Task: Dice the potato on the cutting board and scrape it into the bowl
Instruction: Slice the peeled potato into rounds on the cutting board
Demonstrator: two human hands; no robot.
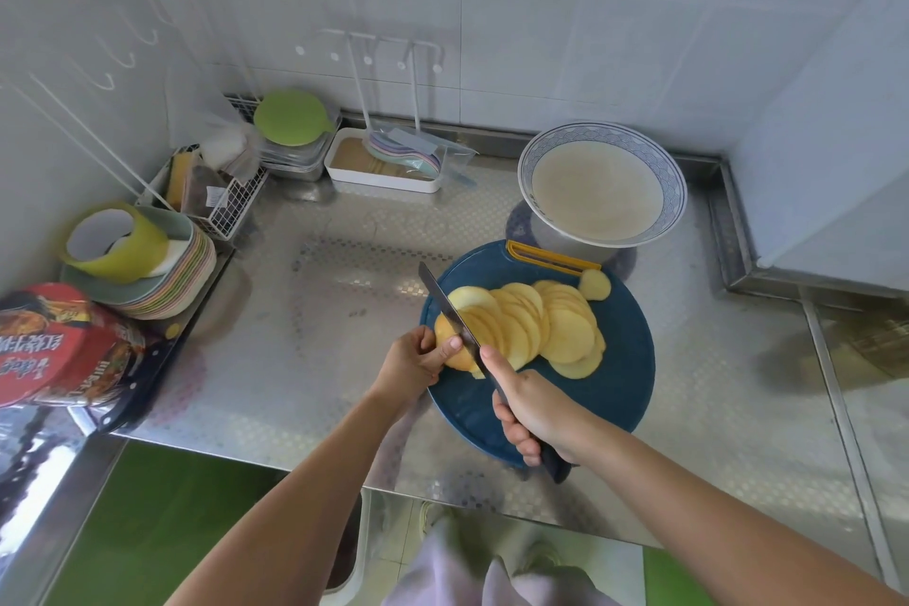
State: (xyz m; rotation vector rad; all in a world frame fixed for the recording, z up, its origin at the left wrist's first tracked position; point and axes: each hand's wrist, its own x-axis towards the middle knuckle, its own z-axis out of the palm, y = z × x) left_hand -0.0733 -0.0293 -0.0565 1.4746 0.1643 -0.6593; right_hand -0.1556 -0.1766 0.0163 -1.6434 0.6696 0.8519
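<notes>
A round dark-blue cutting board point(622, 389) lies on the steel counter. On it, several yellow potato slices point(546, 325) fan out to the right, and one small end piece sits at the board's far edge. My left hand point(418, 357) grips the uncut potato end point(450, 335) at the left of the fan. My right hand point(533, 411) holds the handle of a dark knife point(450, 308), index finger along its spine, with the blade set against the potato beside my left fingers. Behind the board stands a white bowl with a blue patterned rim point(674, 177), filled with a pale liquid.
A stack of pastel plates point(189, 271) with a green ring on top stands at the left. A red noodle cup point(59, 344) lies at the left edge. A wire basket point(226, 202), steel containers under a green lid point(292, 118) and a white tray point(378, 180) line the back wall.
</notes>
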